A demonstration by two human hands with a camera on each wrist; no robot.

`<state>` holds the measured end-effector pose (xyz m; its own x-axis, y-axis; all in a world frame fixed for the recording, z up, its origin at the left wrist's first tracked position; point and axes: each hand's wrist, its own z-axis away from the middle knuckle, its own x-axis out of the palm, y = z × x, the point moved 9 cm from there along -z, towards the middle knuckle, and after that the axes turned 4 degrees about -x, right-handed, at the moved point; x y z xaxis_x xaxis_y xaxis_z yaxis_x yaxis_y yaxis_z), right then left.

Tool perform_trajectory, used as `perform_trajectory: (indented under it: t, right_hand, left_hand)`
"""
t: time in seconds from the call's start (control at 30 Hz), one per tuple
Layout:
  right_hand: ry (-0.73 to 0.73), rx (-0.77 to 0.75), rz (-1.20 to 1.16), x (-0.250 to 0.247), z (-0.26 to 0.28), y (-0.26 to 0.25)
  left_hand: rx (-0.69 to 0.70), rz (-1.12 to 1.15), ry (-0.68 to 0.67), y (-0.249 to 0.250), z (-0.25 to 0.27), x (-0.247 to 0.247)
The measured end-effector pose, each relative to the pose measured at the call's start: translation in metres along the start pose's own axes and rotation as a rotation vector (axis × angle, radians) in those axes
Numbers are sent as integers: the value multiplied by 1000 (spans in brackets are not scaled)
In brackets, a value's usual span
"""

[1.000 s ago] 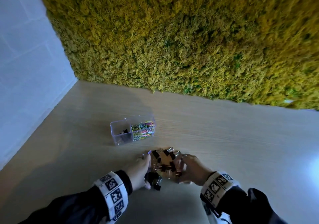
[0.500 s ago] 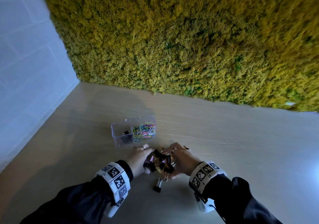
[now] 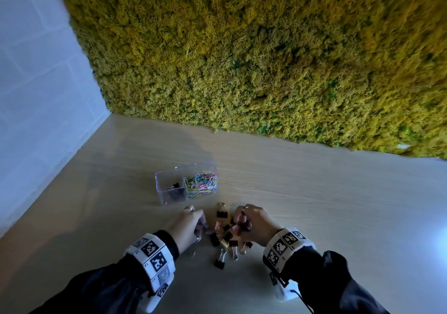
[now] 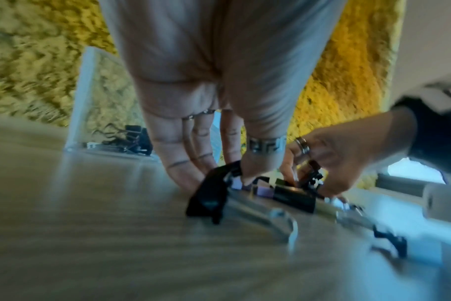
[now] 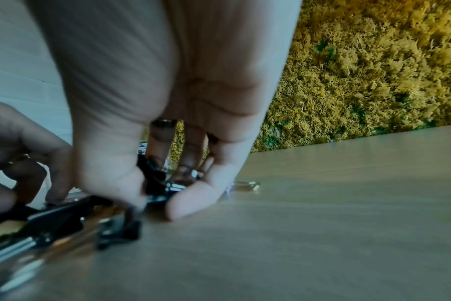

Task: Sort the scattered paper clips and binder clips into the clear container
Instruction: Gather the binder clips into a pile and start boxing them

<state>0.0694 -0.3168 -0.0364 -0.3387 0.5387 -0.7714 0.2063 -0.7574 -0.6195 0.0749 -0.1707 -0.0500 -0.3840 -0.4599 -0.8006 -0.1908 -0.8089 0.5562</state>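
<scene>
A clear two-part container (image 3: 162,194) stands on the table, with black binder clips (image 3: 174,188) in its left part and coloured paper clips (image 3: 201,183) in its right. Just in front of it, several binder clips (image 3: 226,236) lie loose between my hands. My left hand (image 3: 202,224) points down at the pile's left side. There its thumb and fingers pinch a black binder clip (image 4: 209,195). My right hand (image 3: 239,224) is at the pile's right side, its fingers curled round binder clips (image 5: 153,177). One clip (image 3: 221,213) lies nearer the container, another (image 3: 219,261) nearer me.
The light wooden table (image 3: 326,205) meets a yellow-green moss wall (image 3: 242,60) at the back and a white wall (image 3: 36,96) on the left. A metal clip handle (image 5: 247,185) lies just right of my right hand.
The heap that both hands cupped together has dropped and spread on the table between them. My hands have moved slightly apart and closer to the container.
</scene>
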Motion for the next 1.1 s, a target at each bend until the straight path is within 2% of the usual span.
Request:
perform_trajectory:
  t: [0.1,0.2,0.3,0.37,0.47,0.53,0.6,0.67,0.73,0.83,0.97,1.03,1.1]
  right_hand:
    - [21,39,-11,-1,-1,4]
    - [39,75,-69,-4,-1,7]
    - [12,116,-65,-5,-2,10]
    - [6,147,-66,-6,0,12]
    - [16,164,-117,-11,2,13]
    - [51,137,-174,-22,0,4]
    - [118,54,-237,-38,-5,-20]
    - [144,-61,-274,-49,-11,-56]
    - [111,-150,-267,-49,-14,-89]
    - [59,-247,-159,-38,-17,-120]
    - [165,-314,-100,-55,-24,-133]
    - [214,-328,-36,-68,-34,-131]
    - [155,-275,125,-66,-53,-121]
  left_hand:
    - [-73,181,-6,-16,-2,-8]
    - [-158,457,-43,-27,2,-14]
    - [-203,681,-34,-32,5,-27]
    - [-287,982,-40,-37,7,-29]
    - [-473,1535,-157,-33,15,-14]
    - [-580,1732,-225,-26,18,-4]
    - [-642,1811,-255,-17,19,2]
    - [-645,1830,-306,-2,20,6]
    - [-622,1849,-342,14,20,8]
    - [-579,1809,-310,25,16,3]
    - [-581,1953,-199,11,11,-6]
    - [-548,2035,-206,7,11,-11]
    - [-489,2024,-221,7,12,-24]
